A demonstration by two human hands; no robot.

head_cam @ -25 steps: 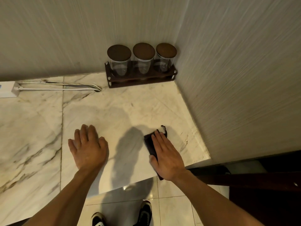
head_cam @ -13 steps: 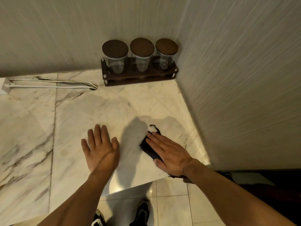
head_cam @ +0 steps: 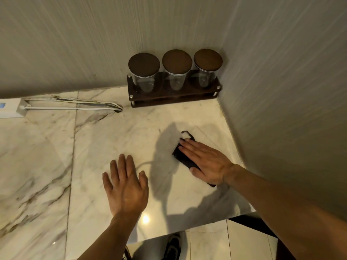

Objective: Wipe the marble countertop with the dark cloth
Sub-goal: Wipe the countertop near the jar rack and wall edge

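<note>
Right hand [head_cam: 206, 163] lay flat, fingers extended, pinning the dark cloth [head_cam: 183, 157], long axis ten-to-four; left hand [head_cam: 125, 186] rested open at its eight o'clock.

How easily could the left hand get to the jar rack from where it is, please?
Probably easily: the left hand lies flat and empty, and only bare marble separates it from the rack.

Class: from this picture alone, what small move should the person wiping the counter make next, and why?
Probably slide the right hand, pressed flat on the dark cloth, toward the jar rack: that marble counter lies bare ahead, while the left hand braces flat.
</note>
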